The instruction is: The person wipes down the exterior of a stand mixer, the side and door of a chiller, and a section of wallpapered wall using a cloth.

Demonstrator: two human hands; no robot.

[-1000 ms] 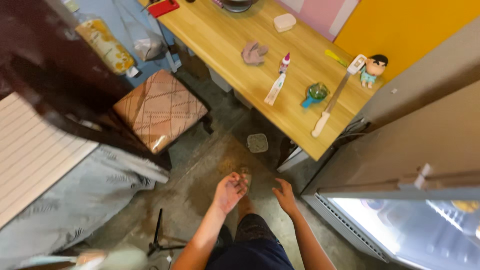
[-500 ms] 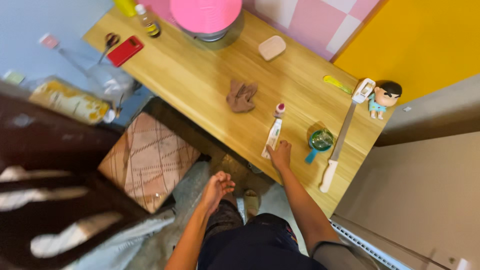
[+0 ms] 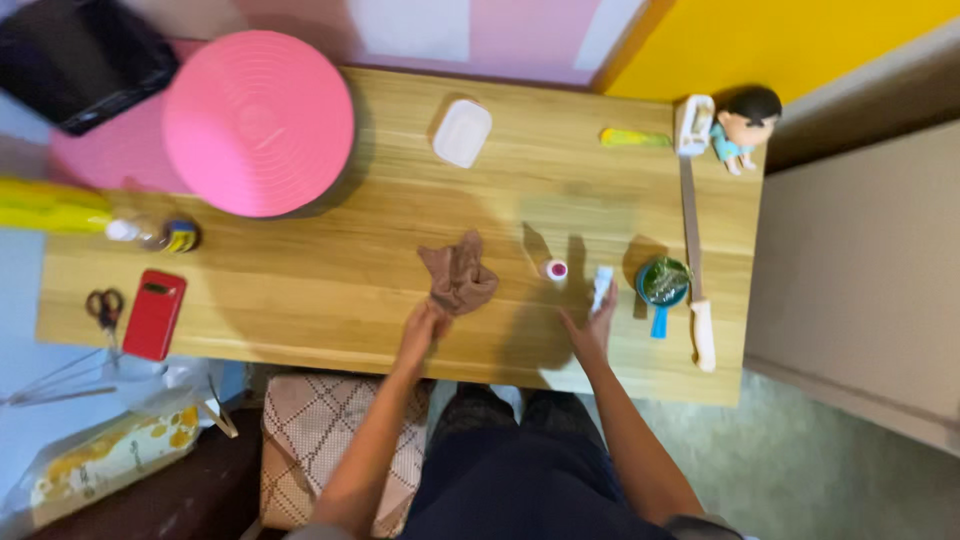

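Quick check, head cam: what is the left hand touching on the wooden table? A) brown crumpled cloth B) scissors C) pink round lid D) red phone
A: the left hand grips the lower edge of the brown crumpled cloth; the right hand is over at a small white tube.

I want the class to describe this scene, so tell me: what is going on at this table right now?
A person stands at a wooden table, seen from above. The left hand grips the edge of a crumpled brown cloth. The right hand holds a small white tube upright, with its pink-topped cap lying just beside it. Close to the right sit a teal cup and a long white-handled knife. A pink round turntable stands at the far left.
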